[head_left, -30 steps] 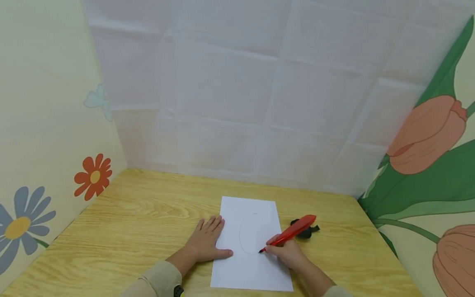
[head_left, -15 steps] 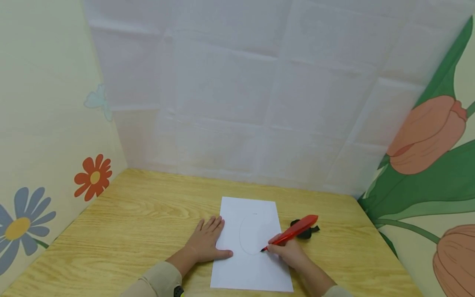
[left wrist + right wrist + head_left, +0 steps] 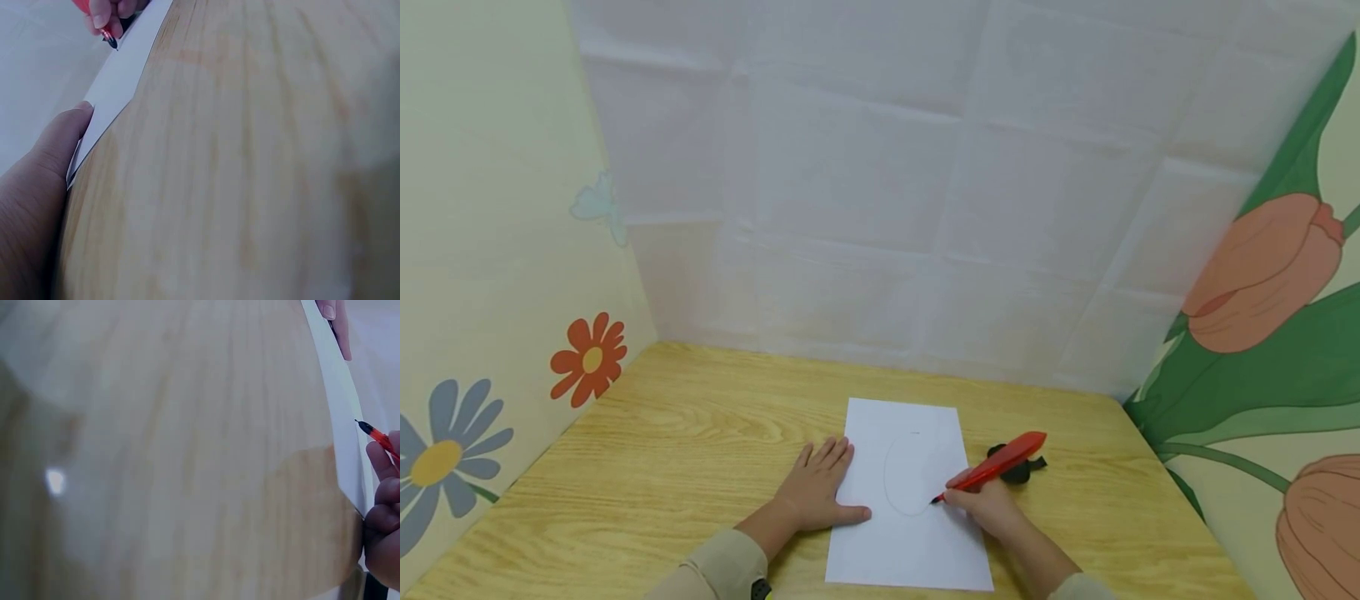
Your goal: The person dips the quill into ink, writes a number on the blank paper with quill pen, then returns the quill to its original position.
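Observation:
A white sheet of paper (image 3: 880,550) lies on the wooden table, bearing a thin curved line like the left side and bottom of an oval, plus a short dash near the top. My left hand (image 3: 820,487) rests spread at the sheet's left edge, the thumb lying on the paper. My right hand (image 3: 988,507) pinches a red pen (image 3: 1007,455) with a wide, flattened barrel; its black tip is at the right end of the curve. In the right wrist view the pen (image 3: 378,437) shows its dark tip over the sheet (image 3: 344,437).
Behind the pen lies a small black object (image 3: 1018,473) with a short tab, partly covered. The wooden table (image 3: 700,433) meets a pale creased sheet (image 3: 850,208) at the back and flower-printed walls on both sides.
My right hand and the pen have shifted slightly right and up along the paper, and the curved line has grown at its lower right. The left hand has stayed put.

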Motion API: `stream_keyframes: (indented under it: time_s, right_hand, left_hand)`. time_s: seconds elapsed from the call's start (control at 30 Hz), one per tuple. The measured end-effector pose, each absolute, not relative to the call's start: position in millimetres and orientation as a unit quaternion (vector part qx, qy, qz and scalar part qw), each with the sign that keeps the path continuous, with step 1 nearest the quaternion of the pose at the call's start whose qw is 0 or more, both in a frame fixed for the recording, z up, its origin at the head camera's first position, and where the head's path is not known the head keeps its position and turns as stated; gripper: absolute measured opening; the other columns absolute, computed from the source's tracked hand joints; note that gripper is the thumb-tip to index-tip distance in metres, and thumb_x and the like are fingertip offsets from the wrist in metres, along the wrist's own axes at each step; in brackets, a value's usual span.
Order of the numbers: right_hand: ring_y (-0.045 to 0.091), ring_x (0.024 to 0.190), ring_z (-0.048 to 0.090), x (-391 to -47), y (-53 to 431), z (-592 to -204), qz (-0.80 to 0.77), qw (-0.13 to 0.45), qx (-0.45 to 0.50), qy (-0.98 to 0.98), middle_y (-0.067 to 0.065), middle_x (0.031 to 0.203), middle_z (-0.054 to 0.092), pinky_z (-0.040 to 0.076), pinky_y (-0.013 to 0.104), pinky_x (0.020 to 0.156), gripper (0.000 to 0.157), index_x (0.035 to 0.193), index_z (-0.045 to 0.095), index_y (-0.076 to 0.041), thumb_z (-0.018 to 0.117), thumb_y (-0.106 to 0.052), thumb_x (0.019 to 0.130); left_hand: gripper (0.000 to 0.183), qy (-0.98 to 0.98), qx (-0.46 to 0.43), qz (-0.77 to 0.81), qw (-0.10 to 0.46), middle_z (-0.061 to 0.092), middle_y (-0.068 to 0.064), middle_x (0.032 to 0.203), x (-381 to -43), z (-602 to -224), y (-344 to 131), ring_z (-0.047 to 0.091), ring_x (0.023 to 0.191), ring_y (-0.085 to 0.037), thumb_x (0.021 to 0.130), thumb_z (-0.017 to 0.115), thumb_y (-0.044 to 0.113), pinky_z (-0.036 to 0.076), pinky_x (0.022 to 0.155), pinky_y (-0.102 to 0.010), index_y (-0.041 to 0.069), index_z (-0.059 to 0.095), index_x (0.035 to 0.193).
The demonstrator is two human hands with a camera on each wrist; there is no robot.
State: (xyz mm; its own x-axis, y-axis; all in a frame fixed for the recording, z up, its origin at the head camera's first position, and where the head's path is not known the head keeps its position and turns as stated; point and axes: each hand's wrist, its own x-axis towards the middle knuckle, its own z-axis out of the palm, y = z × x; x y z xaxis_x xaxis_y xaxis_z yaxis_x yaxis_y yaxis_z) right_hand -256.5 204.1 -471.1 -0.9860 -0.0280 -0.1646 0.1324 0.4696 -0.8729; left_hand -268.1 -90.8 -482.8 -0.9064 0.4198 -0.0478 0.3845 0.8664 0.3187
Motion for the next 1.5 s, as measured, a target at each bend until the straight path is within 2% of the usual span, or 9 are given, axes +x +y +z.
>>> stream_keyframes:
  time_s: [0.2, 1.03, 1.5]
  right_hand:
    - [0.017, 0.07, 0.047, -259, 205, -471, -0.508, 0.083, 0.047, 0.856, 0.003, 0.08, 0.06, 0.039, 0.028, 0.062, 0.022, 0.098, 0.069, -0.004, 0.077, -0.014, 0.08]
    - [0.018, 0.082, 0.055, -270, 203, -471, -0.508, 0.061, 0.061, 0.857, 0.007, 0.094, 0.067, 0.045, 0.027, 0.07, 0.021, 0.098, 0.07, -0.004, 0.077, -0.014, 0.08]
    - [0.017, 0.078, 0.054, -274, 201, -471, -0.51, 0.03, 0.051, 0.858, 0.007, 0.089, 0.066, 0.045, 0.027, 0.067, 0.021, 0.097, 0.071, -0.001, 0.077, -0.012, 0.08]
  left_hand:
    - [0.111, 0.964, 0.209, 0.155, 0.058, 0.022, -0.012, 0.163, -267, -481, -90, 0.017, 0.152, -0.031, 0.078, 0.053, 0.079, 0.009, 0.122, -0.057, 0.003, 0.027, 0.154]
    - [0.109, 0.963, 0.213, 0.153, 0.057, 0.022, -0.012, 0.163, -267, -480, -91, 0.016, 0.153, -0.032, 0.079, 0.053, 0.078, 0.008, 0.121, -0.058, 0.004, 0.026, 0.154]
    - [0.111, 0.961, 0.218, 0.162, 0.049, 0.023, -0.014, 0.163, -269, -484, -91, 0.016, 0.152, -0.033, 0.078, 0.055, 0.078, 0.007, 0.121, -0.059, 0.002, 0.028, 0.154]
